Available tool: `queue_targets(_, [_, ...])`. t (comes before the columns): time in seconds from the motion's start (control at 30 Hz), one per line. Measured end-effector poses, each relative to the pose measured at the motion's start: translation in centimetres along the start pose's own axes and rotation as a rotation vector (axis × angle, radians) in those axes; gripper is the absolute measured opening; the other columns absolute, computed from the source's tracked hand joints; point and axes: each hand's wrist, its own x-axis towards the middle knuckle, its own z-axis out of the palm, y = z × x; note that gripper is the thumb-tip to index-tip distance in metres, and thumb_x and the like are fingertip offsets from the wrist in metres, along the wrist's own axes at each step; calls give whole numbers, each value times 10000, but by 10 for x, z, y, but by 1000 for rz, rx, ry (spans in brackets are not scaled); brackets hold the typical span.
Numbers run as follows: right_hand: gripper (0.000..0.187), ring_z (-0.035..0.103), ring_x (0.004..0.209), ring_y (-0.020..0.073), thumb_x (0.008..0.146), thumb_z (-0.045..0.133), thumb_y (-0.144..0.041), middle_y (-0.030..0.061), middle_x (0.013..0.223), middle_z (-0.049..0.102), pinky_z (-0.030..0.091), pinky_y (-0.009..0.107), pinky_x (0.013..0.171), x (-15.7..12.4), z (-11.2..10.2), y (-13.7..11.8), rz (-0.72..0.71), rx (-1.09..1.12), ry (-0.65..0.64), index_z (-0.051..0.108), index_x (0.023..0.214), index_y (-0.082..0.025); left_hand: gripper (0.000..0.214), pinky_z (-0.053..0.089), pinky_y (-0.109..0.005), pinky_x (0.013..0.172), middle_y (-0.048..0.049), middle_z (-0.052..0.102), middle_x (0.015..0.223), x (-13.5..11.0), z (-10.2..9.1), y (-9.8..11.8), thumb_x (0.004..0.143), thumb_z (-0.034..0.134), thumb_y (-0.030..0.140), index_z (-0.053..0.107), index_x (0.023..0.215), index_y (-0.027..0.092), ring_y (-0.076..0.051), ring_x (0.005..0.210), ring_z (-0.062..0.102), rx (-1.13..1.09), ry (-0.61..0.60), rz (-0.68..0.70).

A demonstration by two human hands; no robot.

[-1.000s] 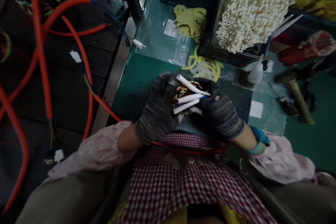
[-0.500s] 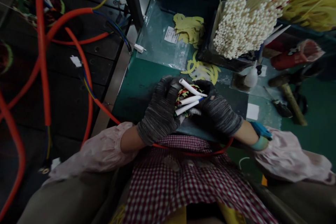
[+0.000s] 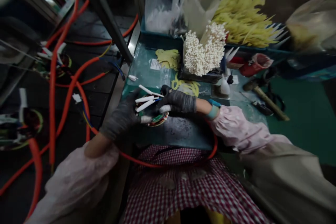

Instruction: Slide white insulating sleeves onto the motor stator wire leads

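Observation:
Both my hands wear grey knit gloves. My left hand is wrapped round the left side of a round wound coil with red, green and copper windings. My right hand grips the coil's far right side. Three white sleeve tubes stick out of the coil toward the left, between my hands. The coil sits over a dark mat at the front of the green bench. An orange cable runs from the coil across my checked apron.
A bundle of white tubes stands in a dark bin behind the coil, with yellow ties beyond it. Yellow cut pieces lie on plastic. A hammer and red tape roll are right. Orange cables and other coils fill the left.
The camera has lifted and pulled back, so more of the bench's back shows. My hands have stretched forward and left with the coil; my left hand has shifted lower on its left side.

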Motion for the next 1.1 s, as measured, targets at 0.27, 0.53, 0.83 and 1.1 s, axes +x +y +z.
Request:
queue_targets(0.27, [282, 712, 1316, 249, 1159, 657, -401, 90, 1419, 802, 654, 448, 1170, -42, 9, -4, 133, -164, 395, 820, 1336, -256, 451, 644, -493, 975, -7, 895, 1264, -10, -9, 52, 966, 664, 128, 809, 1327, 355, -317, 1153, 830, 506, -123, 458])
queue_targets(0.53, [166, 625, 1397, 408, 995, 859, -435, 113, 1414, 786, 485, 709, 1243, -122, -48, 38, 535, -772, 977, 835, 1094, -304, 376, 625, -615, 1242, -58, 881, 1348, -37, 49, 44, 1042, 725, 284, 707, 1416, 318, -334, 1297, 838, 437, 237, 340])
queue_targets(0.83, [203, 786, 1077, 297, 1020, 775, -471, 125, 1186, 859, 648, 515, 970, -113, -64, 34, 352, -590, 1002, 747, 1023, -270, 411, 538, -688, 1335, -21, 855, 1436, -38, 67, 27, 1039, 797, 374, 702, 1439, 365, -337, 1399, 796, 424, 302, 315])
queue_targets(1.1, [145, 798, 815, 234, 1113, 756, -462, 26, 1002, 775, 686, 434, 789, -85, -30, -93, 295, -208, 1033, 673, 1106, -343, 198, 559, -601, 1323, -2, 886, 1183, -37, 74, 26, 1032, 806, 460, 717, 1132, 314, -267, 1200, 849, 445, 339, 261])
